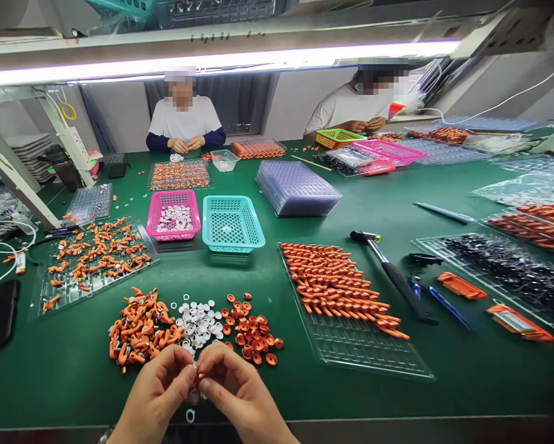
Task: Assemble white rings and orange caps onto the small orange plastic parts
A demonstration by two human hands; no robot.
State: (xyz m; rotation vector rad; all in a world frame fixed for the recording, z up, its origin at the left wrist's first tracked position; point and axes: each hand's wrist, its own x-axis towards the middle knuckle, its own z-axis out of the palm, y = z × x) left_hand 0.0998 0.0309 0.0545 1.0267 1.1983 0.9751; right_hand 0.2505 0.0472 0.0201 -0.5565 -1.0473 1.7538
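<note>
Near the front edge of the green table, my left hand (163,385) and my right hand (235,385) meet, fingertips pinched together around a small orange part (198,377) with a bit of yellow. Fingers cover most of it. Just beyond my left hand is a pile of orange pieces with yellow and silver tips (142,327). White round caps (200,324) lie in the middle, behind my fingertips. Orange-red cups (256,336) are spread beyond my right hand. One white ring (190,416) lies below my hands.
A tray of orange stems (341,290) and a hammer (401,283) lie right. Pink basket (174,235) with white caps, turquoise basket (233,243) and stacked clear trays (297,188) stand beyond. A filled tray (96,259) is left. Two people sit across the table.
</note>
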